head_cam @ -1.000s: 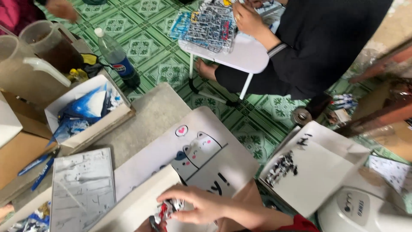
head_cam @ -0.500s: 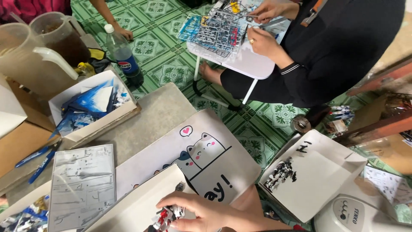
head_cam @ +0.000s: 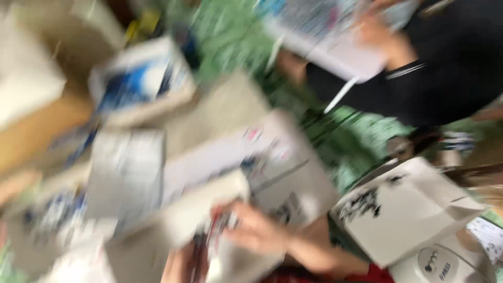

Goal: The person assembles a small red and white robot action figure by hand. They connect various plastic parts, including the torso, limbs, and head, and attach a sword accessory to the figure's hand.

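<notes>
The whole view is smeared by motion. My right hand [head_cam: 257, 230] reaches in from the lower right, on an arm with a red sleeve. Its fingers curl on a small red, black and white piece [head_cam: 217, 230] over a long white box [head_cam: 183, 220]. A skin-coloured shape at the bottom edge, just left of that piece, looks like my left hand [head_cam: 175, 264]. The blur hides its fingers and whether it holds anything.
A white low table with a cartoon picture [head_cam: 298, 178] lies under my arm. A grey parts sheet [head_cam: 126, 173] and an open box with blue contents [head_cam: 141, 84] are on the left. A white printed box [head_cam: 403, 209] sits on the right. A person in black [head_cam: 450, 68] works at a small white table [head_cam: 335, 52] on the green mat [head_cam: 361, 141].
The camera has swung fast, so the picture is now blurred and the scene sits a little lower and further right. My right hand stays on the small piece.
</notes>
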